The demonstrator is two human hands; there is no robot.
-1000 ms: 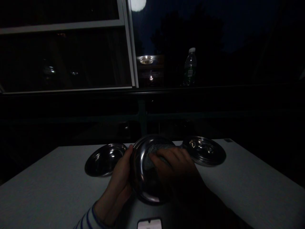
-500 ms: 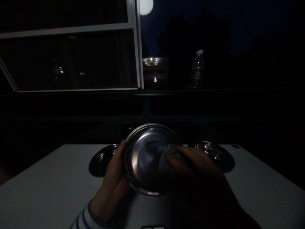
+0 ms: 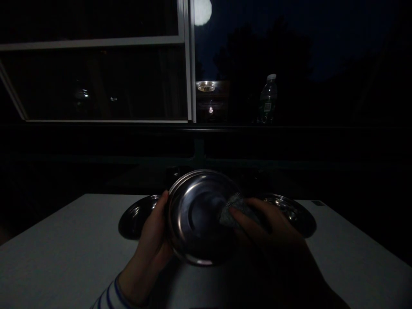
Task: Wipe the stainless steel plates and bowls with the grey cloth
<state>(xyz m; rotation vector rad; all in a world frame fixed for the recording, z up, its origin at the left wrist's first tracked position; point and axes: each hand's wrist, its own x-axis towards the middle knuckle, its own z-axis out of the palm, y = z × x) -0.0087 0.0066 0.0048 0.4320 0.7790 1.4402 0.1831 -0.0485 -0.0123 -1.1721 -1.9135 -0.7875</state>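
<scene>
A round, shiny metal plate (image 3: 196,214) is held up tilted over the white table. My left hand (image 3: 153,234) grips its left rim, thumb along the edge and fingers behind. My right hand (image 3: 270,227) is closed on a greyish cloth (image 3: 234,210), which lies against the right part of the plate's inner face. Deep shadow hides the underside of my right hand and the plate's lower right.
On the white table (image 3: 71,249) one metal dish (image 3: 133,219) lies behind my left hand, another (image 3: 298,219) behind my right. A clear plastic bottle (image 3: 268,101) stands by the dark window. A small dark patch (image 3: 318,203) marks the table's far right corner.
My right hand has shifted the cloth slightly to the right across the plate, and more of the cloth shows. My left hand keeps its hold. The view has tilted a little.
</scene>
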